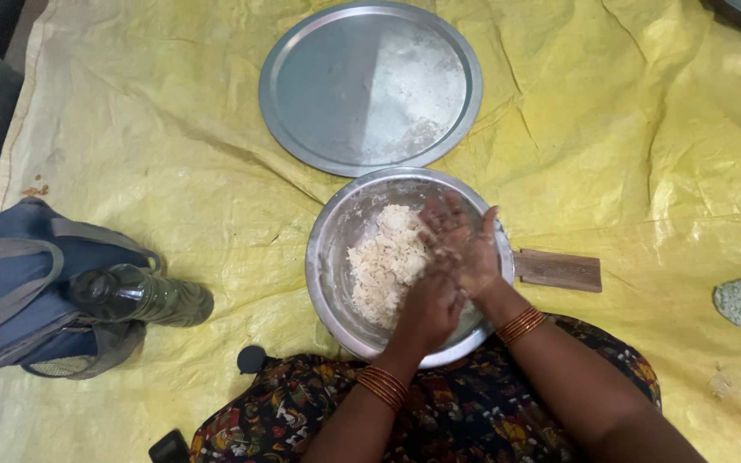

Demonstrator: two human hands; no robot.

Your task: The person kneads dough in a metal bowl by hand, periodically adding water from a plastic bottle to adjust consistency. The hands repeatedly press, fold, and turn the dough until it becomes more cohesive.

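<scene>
Head camera, looking straight down: a person sits on a floor covered by a crinkled yellow plastic sheet [173,154], a steel mixing bowl [328,257] just in front of their lap. Inside the bowl lies a pale, crumbly mass of dough [383,261], loose and shaggy, not yet a smooth ball; judging by this, mixing is under way and kneading is largely left. The left hand [429,310] and right hand [459,240] are together over the bowl's right half, touching each other, fingers coated in flour; the right palm faces up and is spread, the left curls against it. Neither grips a tool.

Beyond the bowl lies a round steel plate [302,94], dusted white. Right of the bowl a wooden handle [559,270] sticks out. Left of the bowl a blue-grey bag [10,283] holds a dark plastic bottle [143,296]; no label is legible.
</scene>
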